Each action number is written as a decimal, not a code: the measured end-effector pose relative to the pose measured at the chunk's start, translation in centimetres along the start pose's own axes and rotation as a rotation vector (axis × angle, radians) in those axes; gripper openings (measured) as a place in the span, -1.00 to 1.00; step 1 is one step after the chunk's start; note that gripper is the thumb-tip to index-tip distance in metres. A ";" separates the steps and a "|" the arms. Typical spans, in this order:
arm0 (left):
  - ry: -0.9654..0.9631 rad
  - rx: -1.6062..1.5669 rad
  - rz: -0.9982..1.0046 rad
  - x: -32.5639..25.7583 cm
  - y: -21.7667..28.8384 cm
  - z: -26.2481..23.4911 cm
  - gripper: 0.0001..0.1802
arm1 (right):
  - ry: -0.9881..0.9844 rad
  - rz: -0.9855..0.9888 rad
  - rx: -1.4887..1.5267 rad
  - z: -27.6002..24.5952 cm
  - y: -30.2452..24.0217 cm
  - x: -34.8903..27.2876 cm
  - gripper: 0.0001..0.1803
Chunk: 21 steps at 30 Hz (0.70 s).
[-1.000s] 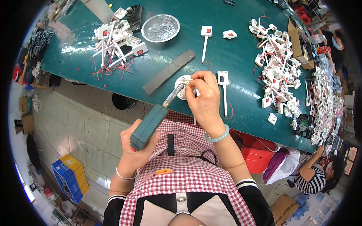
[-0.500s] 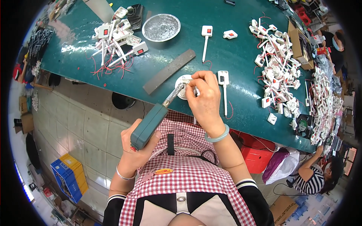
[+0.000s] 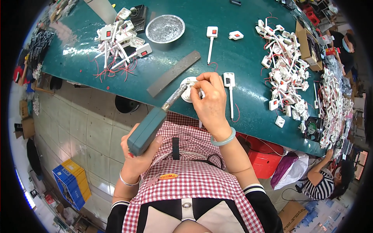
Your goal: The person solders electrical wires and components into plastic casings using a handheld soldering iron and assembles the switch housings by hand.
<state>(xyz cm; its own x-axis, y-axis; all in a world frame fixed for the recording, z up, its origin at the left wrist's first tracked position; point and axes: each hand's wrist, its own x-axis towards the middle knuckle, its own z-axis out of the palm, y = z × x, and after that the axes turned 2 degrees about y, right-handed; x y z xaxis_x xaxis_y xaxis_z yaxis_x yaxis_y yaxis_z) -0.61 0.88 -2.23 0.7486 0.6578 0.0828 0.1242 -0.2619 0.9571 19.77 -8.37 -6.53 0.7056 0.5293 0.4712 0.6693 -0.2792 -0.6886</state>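
My left hand [image 3: 136, 157] is wrapped around the green box-shaped handle of a soldering iron [image 3: 147, 130]. The iron's grey metal shaft slants up to the right, and its end reaches a round white plastic piece [image 3: 185, 93] near the table edge. Above that piece my right hand [image 3: 211, 97] is closed in a pinch on a small white part [image 3: 191, 83], beside the iron's end. Its fingers hide most of what they grip. Just right of this hand lies a white switch box with a stem [image 3: 229, 79], its black switch inside showing.
On the green table [image 3: 248, 58] lie a metal dish [image 3: 165, 29], a grey flat bar [image 3: 174, 73] and a red-switch box [image 3: 212, 32]. White switch parts are heaped at left [image 3: 116, 37] and right [image 3: 285, 77]. A co-worker [image 3: 320, 182] sits at far right.
The soldering iron has shifted slightly left and down with my left hand, and its handle has tilted. My right hand stays nearly in place.
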 end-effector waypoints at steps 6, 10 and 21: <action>0.137 -0.095 -0.169 -0.9 0.0 -0.4 -0.72 | 0.002 -0.003 -0.006 0.0 -0.1 0.1 -0.92; 0.063 -0.067 -0.187 -1.5 -1.0 -1.0 -0.67 | 0.002 0.016 0.004 0.0 -0.1 0.0 -0.92; 0.058 -0.067 -0.114 -1.9 -1.7 -1.1 -0.59 | -0.001 0.023 0.004 -0.1 -0.3 -0.1 -0.93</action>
<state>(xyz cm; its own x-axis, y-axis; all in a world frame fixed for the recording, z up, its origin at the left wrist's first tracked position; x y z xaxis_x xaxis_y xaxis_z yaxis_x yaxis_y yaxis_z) -2.96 0.89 -3.72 0.6926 0.7212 -0.0136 0.1614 -0.1366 0.9774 19.54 -8.39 -6.33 0.7209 0.5232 0.4545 0.6516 -0.2885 -0.7015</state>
